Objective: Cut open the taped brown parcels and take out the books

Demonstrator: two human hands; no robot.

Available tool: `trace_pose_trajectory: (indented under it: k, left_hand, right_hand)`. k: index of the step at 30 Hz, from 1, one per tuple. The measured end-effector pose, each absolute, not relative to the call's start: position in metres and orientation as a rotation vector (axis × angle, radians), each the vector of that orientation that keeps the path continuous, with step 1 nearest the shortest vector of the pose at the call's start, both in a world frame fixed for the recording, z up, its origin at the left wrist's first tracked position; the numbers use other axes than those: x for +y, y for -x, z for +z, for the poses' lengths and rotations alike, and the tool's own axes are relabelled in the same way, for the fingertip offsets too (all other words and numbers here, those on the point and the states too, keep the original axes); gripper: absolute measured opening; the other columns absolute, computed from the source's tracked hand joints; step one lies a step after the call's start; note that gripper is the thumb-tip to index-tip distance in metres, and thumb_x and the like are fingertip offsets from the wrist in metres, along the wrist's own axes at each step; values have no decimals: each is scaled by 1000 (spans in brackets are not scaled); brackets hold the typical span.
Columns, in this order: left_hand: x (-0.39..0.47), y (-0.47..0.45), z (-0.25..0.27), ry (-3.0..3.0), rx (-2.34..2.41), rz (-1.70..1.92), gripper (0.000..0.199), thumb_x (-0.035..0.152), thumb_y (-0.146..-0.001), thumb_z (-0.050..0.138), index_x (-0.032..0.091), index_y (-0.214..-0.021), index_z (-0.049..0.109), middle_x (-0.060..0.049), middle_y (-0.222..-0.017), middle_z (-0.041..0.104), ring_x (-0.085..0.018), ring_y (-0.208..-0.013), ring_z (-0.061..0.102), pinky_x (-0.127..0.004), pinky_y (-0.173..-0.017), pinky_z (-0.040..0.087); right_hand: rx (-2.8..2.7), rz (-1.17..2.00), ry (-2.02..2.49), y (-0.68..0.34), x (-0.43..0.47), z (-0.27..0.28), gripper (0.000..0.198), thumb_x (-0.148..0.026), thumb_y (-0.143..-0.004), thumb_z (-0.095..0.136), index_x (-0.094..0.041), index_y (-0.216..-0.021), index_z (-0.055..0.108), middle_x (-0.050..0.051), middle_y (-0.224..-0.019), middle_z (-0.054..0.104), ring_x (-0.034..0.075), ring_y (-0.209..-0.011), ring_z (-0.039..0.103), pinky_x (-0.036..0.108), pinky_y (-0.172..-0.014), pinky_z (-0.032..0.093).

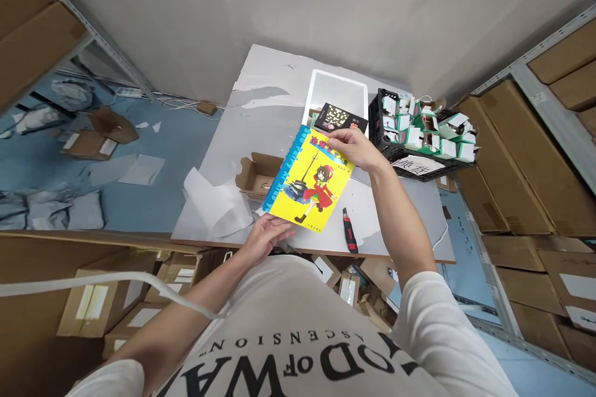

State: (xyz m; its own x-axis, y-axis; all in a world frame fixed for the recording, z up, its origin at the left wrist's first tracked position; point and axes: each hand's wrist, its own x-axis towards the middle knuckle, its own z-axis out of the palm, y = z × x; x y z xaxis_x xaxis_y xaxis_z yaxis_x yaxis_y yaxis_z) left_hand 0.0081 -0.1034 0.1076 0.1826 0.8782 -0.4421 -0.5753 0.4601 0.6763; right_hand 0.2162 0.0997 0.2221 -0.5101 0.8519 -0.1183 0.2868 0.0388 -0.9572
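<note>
Your right hand (pixel 356 147) pinched the book (pixel 310 183) near its top edge, above the table (pixel 214 152); your left hand (pixel 266 239), loosely curled, met the lower edge, its grip unclear. Gentle, even support suited it best, clear of the knife (pixel 350 234).

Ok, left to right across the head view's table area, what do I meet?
White wrapping sheet → open cardboard box → yellow book → red-and-black cutter → black crate of small boxes.
</note>
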Motion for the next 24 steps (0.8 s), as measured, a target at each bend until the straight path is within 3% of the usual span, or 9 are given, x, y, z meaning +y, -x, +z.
trace_pose_trajectory:
  k: [4,13,18,24]
  left_hand:
    - [-103,-9,102,-356,921,1004,39,41,-65,80,13,-85,61,-12,-93,73,-25,-91,70,-44,-89,53]
    - [-91,-12,102,-361,887,972,38,42,-69,76,15,-93,63,-12,-102,72,-25,-97,69,-40,-91,52]
    - [-77,-4,105,-445,848,1007,45,44,-75,71,19,-111,64,-13,-110,70,-26,-102,67,-41,-94,49]
    - [-76,25,91,-473,1102,1112,47,44,-67,76,16,-104,66,-12,-98,73,-24,-91,70,-38,-89,51]
  right_hand:
    - [-1776,1577,1231,-223,103,207,33,-54,-76,66,-22,-84,73,3,-74,73,16,-65,66,29,-57,54]
    - [-1623,1569,1325,-232,111,189,34,-54,-72,70,-20,-77,72,3,-71,73,16,-59,66,27,-50,52]
    - [-1247,1323,1387,-256,149,177,31,-50,-73,70,-18,-74,67,3,-64,70,19,-61,67,30,-52,55]
    - [-561,934,1515,-289,234,153,16,-30,-89,56,-16,-82,57,0,-69,67,14,-62,66,29,-57,58]
